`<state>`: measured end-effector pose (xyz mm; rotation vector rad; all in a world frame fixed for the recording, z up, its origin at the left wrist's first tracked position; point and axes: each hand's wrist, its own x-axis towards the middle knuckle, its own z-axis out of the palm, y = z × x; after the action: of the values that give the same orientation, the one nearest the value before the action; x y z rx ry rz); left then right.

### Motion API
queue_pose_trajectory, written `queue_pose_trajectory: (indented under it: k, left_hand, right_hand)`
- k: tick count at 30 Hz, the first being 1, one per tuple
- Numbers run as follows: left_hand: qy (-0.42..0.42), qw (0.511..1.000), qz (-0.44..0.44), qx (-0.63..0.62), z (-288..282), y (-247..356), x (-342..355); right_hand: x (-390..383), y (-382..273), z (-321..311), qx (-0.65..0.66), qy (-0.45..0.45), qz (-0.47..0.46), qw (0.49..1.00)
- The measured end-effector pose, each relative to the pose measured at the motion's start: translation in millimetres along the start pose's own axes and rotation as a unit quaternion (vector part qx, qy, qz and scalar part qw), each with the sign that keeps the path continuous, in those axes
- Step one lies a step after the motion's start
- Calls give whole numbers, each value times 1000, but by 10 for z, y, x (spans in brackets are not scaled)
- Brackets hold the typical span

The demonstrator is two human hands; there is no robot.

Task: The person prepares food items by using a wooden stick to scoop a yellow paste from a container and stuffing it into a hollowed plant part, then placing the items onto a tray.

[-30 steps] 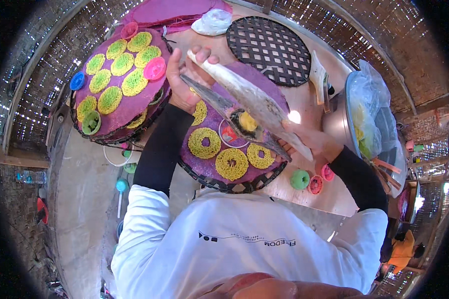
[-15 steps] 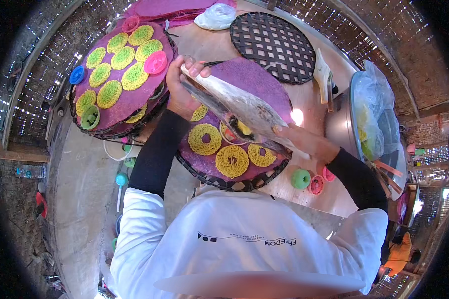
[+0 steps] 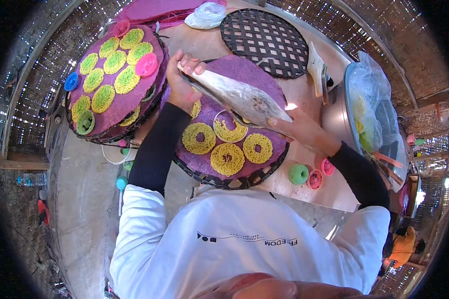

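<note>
Head view, and the only one we have: looking straight down past a white shirt onto a wooden tabletop [image 3: 304, 94] in a woven-walled shelter.

Centre frame, both hands are on a pale cone-shaped piping bag [image 3: 239, 97]. The left hand [image 3: 182, 82] grips the wide top end, fingers [image 3: 194, 64] curled shut around the gathered material. The right hand [image 3: 304, 130] clamps the narrow lower end, fingers wrapped closed on it, with the tip aimed down at the tray.

That tray is the round woven one with a purple cloth liner [image 3: 257, 74], dead centre. On its near half lie four yellow lacy noodle rounds [image 3: 224, 159], and a ring mould [image 3: 229, 127] sits under the bag with yellow strands inside it. The far half of the purple cloth is bare, so by my reading this tray is roughly half filled, with more rounds to go.

Upper left, a second purple tray [image 3: 114, 79] looks fully loaded: yellow and yellow-green rounds all over it, plus pink, blue and green moulds at its edge.

Top centre, an empty dark lattice tray [image 3: 264, 40] waits unlined. Right of frame, a metal basin [image 3: 336, 117] covered in clear plastic. Lower right, spare green and pink moulds [image 3: 309, 175] rest on the tabletop.
</note>
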<state>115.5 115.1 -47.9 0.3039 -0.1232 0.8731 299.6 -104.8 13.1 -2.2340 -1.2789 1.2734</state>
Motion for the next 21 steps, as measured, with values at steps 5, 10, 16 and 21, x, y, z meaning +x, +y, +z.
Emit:
queue_pose_trajectory:
  k: [5,10,16,21]
  left_hand:
    - [30,999,2,21,90,225,-27]
    - [39,998,5,51,-121,313,-134]
    - [2,1000,-27,10,105,87,-291]
    - [-116,878,-56,461,237,32,-398]
  right_hand:
    - [109,-120,255,69,41,-157,984]
    - [132,-104,325,92,-27,-86,992]
    - [-181,-187,92,118,-33,-41,992]
    - [-301,-183,-58,162,-14,-87,983]
